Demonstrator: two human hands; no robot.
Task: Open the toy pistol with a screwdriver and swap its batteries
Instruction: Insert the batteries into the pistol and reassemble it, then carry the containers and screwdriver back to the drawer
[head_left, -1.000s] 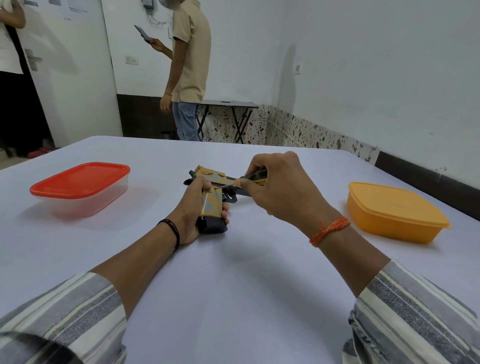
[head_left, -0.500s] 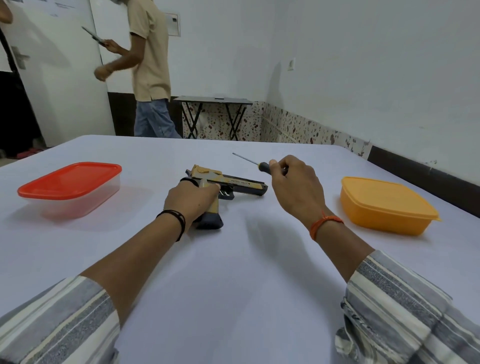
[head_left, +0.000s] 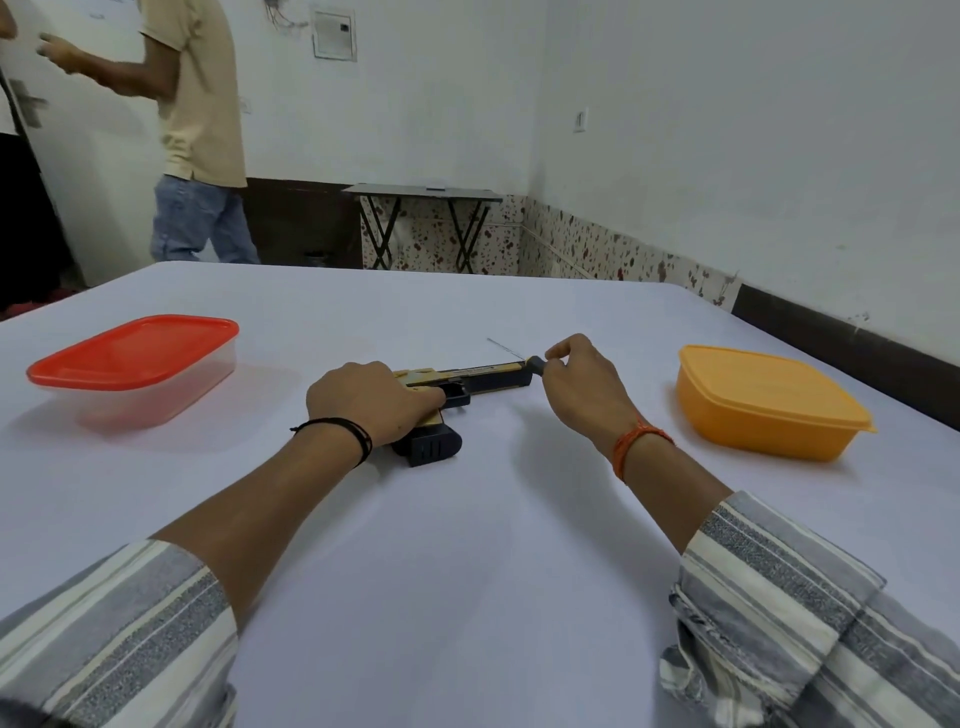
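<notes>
The gold and black toy pistol lies on its side in the middle of the white table, barrel pointing right. My left hand lies over its grip and rear, fingers curled round it, so that part is hidden. Just past the muzzle, my right hand pinches the dark handle of a thin screwdriver. Its metal shaft points up and to the left, away from the pistol and clear of it.
A clear box with a red lid stands at the left. At the right sits a closed yellow box. A person walks by the far wall, beside a small folding table.
My right hand has drawn the screwdriver off the pistol and moved it right, past the muzzle. My left hand has laid the pistol flatter on the table. The person behind has walked left.
</notes>
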